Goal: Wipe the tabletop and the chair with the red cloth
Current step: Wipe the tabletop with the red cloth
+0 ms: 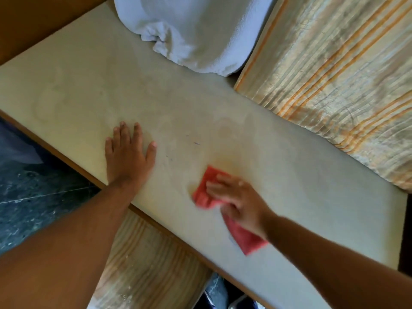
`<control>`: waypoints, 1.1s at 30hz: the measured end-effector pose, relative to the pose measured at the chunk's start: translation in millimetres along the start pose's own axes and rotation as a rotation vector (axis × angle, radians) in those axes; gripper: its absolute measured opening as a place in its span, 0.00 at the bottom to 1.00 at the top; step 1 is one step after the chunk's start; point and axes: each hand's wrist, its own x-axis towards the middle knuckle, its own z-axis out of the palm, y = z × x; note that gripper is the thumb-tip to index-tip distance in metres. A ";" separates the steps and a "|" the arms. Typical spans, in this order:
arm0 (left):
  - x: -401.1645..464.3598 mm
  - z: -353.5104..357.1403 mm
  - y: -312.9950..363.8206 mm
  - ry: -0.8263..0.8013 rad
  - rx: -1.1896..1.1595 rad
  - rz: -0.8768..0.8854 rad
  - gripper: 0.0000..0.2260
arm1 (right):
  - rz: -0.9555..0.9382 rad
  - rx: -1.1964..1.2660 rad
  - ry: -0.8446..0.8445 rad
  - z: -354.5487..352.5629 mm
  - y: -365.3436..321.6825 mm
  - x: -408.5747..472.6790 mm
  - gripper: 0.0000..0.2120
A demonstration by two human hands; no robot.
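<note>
The pale beige tabletop (pixel 93 70) runs diagonally across the view, with faint ring stains and a few small dark marks near its middle. My right hand (pixel 236 197) presses the red cloth (pixel 206 192) flat on the table near the front edge; the hand is motion-blurred and the cloth's tail sticks out under my wrist. My left hand (pixel 127 155) lies flat on the table, palm down, fingers spread, holding nothing. A wooden surface with light grain (pixel 142 264), perhaps the chair seat, shows below the table's front edge.
A white towel (pixel 200 30) is bunched at the far side of the table. A cream fabric with orange stripes (pixel 338 85) hangs along the table's right far side. Dark green stone floor (pixel 33 197) lies at lower left.
</note>
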 end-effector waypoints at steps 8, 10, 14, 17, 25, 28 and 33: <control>1.2 0.9 3.3 0.003 0.001 -0.006 0.31 | 0.197 -0.293 0.178 -23.1 31.3 -19.1 0.21; 0.2 1.1 3.4 0.003 -0.002 -0.010 0.31 | 0.131 -0.203 0.102 14.2 -6.7 -30.5 0.22; -0.1 3.5 3.4 0.004 0.005 -0.005 0.31 | -0.118 -0.161 -0.117 19.0 -16.3 -114.9 0.24; 1.3 5.6 1.5 0.003 0.008 -0.009 0.32 | 0.015 -0.177 -0.071 -26.5 21.1 -122.1 0.33; -0.3 1.8 1.9 -0.009 -0.014 -0.014 0.31 | -0.057 -0.111 -0.067 31.0 -31.2 -90.4 0.20; 0.1 2.0 3.1 -0.001 -0.009 -0.007 0.31 | -0.187 -0.255 -0.286 0.6 3.9 -148.2 0.30; 2.9 4.4 2.3 -0.001 -0.001 -0.012 0.31 | 0.038 -0.428 -0.048 -43.3 55.3 -52.1 0.28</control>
